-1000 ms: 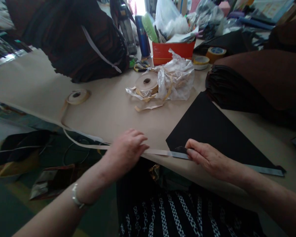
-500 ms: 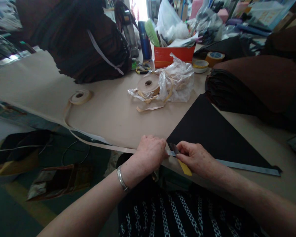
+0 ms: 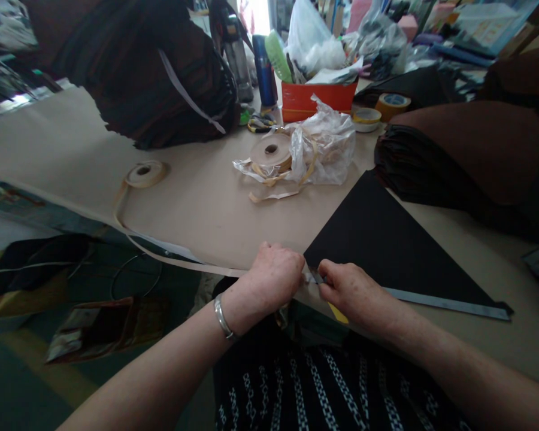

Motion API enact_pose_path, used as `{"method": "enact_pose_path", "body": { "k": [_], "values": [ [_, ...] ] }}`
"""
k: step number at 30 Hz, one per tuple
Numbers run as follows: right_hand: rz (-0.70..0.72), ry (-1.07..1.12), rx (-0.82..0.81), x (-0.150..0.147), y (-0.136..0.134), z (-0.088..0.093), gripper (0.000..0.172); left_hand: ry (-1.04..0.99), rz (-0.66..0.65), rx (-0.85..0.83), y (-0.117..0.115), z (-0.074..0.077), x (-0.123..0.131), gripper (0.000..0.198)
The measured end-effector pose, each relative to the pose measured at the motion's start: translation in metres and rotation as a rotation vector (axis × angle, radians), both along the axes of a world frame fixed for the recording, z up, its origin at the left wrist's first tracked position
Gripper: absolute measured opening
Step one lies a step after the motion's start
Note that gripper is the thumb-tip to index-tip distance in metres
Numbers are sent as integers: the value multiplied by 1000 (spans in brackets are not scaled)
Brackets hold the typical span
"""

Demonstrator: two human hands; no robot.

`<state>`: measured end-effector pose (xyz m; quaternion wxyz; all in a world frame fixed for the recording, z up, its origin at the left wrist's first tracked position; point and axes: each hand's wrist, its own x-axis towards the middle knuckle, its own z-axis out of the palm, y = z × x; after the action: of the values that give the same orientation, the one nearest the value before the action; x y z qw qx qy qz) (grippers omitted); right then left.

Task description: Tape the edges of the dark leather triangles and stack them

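Note:
A black triangular sheet point(image 3: 377, 233) lies near the table's front edge, with a pale grey strip of tape point(image 3: 453, 303) along its near side. My left hand point(image 3: 276, 269) is closed at the sheet's left corner. It grips the cream tape point(image 3: 197, 266), which runs left along the table edge to a roll point(image 3: 144, 173). Close beside it, my right hand point(image 3: 348, 290) is closed round a yellow-handled cutting tool point(image 3: 338, 312). The tool's blade is mostly hidden by my fingers, near the short piece of tape between both hands.
A second tape roll point(image 3: 270, 151) sits with a crumpled clear plastic bag point(image 3: 330, 152) mid-table. Behind stand a red box point(image 3: 317, 99) and a blue bottle point(image 3: 265, 72). Dark stacked sheets lie at left point(image 3: 161, 78) and right point(image 3: 462, 155).
My right hand has turned slightly, so the tool's blade, visible before, is now mostly covered and less of the yellow handle shows. My left hand has stayed nearly in place.

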<state>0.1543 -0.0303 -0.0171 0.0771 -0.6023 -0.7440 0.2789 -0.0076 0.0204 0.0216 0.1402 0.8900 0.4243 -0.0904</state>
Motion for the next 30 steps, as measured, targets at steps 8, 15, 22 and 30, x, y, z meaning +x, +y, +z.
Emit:
{"method": "enact_pose_path", "body": {
  "k": [8, 15, 22, 30],
  "values": [
    [50, 55, -38, 1, 1, -1, 3, -389, -29, -390, -28, 7, 1, 16],
    [-134, 401, -44, 69, -6, 24, 18, -577, 316, -460, -21, -12, -32, 24],
    [-488, 20, 82, 203, -13, 2, 30, -758, 262, -458, -18, -29, -21, 25],
    [-498, -209, 9, 220, -18, -7, 21, -586, -8, -111, -13, -40, 13, 21]
  ]
}}
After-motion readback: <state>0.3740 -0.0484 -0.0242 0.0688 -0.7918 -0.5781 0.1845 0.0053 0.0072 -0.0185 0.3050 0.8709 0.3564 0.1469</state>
